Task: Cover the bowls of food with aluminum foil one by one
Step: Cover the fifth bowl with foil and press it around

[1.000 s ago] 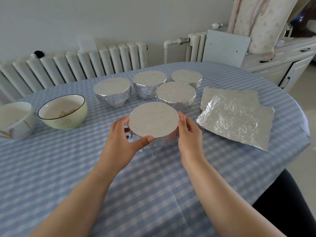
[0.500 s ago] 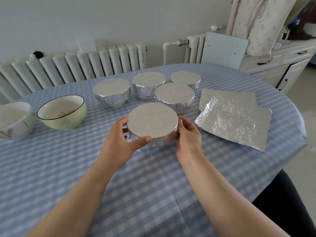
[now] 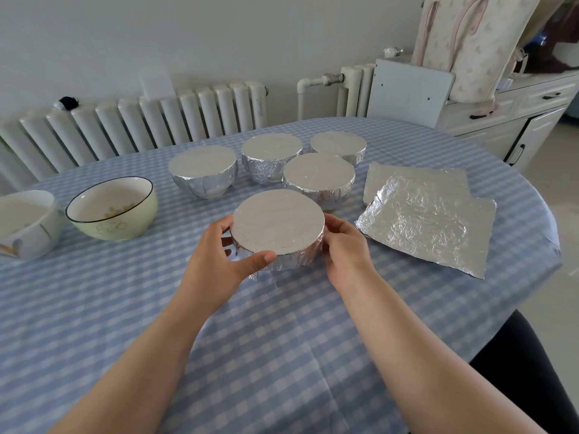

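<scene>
Little has shifted since the earlier frame: both hands remain clasped on the nearest wrapped bowl (image 3: pixel 279 227), the right fingers now tucked lower against its side. Left hand (image 3: pixel 216 264) holds the bowl's left wall, fingers curled behind it and thumb pressed on the foil at the near rim. Right hand (image 3: pixel 343 245) holds the right wall, fingers curled onto the crimped foil skirt. That bowl sits on the checked tablecloth (image 3: pixel 125 308), near the table's middle, its top foil flat and smooth. Foil-covered bowls counted: five in all, the held one plus four behind it, at back left (image 3: pixel 203 170), back centre (image 3: pixel 271 156), back right (image 3: pixel 339 148) and just behind the held one (image 3: pixel 319 177). Uncovered bowls counted: two, a pale green bowl (image 3: pixel 112 208) and a white bowl (image 3: pixel 26 222) at the left edge. Loose foil sheets counted: two, overlapping, the upper sheet (image 3: pixel 429 227) lying partly over the lower sheet (image 3: pixel 416 180), right of the bowls. One radiator (image 3: pixel 141 126) stands behind the table.
</scene>
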{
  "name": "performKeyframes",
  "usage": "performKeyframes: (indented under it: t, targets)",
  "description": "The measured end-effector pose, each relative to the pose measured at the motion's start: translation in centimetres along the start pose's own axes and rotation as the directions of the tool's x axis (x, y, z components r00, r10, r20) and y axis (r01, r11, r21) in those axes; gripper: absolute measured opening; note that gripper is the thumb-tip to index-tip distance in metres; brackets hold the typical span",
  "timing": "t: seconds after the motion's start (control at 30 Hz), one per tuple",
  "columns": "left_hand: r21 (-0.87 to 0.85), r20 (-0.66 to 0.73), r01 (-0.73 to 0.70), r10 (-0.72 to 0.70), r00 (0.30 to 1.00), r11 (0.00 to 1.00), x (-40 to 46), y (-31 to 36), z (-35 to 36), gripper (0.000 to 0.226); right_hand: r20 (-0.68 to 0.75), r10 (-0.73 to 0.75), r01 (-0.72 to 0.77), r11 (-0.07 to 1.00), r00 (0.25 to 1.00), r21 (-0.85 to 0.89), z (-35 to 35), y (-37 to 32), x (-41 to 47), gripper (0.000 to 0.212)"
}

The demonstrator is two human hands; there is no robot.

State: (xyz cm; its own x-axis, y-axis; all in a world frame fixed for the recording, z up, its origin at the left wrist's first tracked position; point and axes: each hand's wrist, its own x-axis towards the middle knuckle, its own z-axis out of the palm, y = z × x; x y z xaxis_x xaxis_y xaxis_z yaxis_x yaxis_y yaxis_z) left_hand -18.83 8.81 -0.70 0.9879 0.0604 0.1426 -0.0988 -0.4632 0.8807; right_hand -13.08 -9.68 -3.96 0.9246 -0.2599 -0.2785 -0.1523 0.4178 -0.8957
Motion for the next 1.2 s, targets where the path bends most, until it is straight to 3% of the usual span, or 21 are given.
performKeyframes:
  t: [0.2,0.33,0.43,0.57,0.77,1.0,1.2]
  targets:
    - [-0.012,-0.015,0.004,-0.005,1.0,1.0,0.1,0.0,0.1,0.101,0.002,-0.001,0.001,0.996,1.0,-0.086,0.0,-0.7,-0.2,0.043]
    - [0.03,-0.029,0.008,-0.007,1.0,1.0,-0.1,0.0,0.5,0.109,-0.026,-0.001,0.001,1.0,1.0,0.001,-0.4,-1.1,-1.1,0.035]
    - [0.044,-0.024,0.001,0.001,1.0,0.999,-0.1,-0.1,0.8,0.11,-0.149,-0.151,0.156,0.988,0.977,0.024,-0.2,-0.5,-4.1,0.023]
    - [0.029,-0.022,0.003,-0.002,1.0,1.0,0.0,-0.2,1.1,0.105,-0.031,-0.276,0.273,0.959,0.961,-0.078,0.6,0.6,-6.5,0.031]
    - [-0.004,-0.072,-0.01,0.01,0.997,1.0,-0.3,-0.1,1.8,0.111,-0.132,-0.23,0.224,0.973,0.964,-0.064,0.7,0.5,-5.5,0.016]
    - [-0.015,-0.079,-0.014,0.013,0.997,1.0,-0.2,-0.1,1.8,0.109,-0.204,-0.101,0.134,0.978,0.974,0.157,1.4,1.3,-4.8,0.016]
    - [-0.039,-0.087,-0.007,0.004,0.996,0.999,-0.1,0.0,1.8,0.108,-0.255,-0.09,0.126,0.984,0.963,0.129,1.7,0.9,-4.3,0.012]
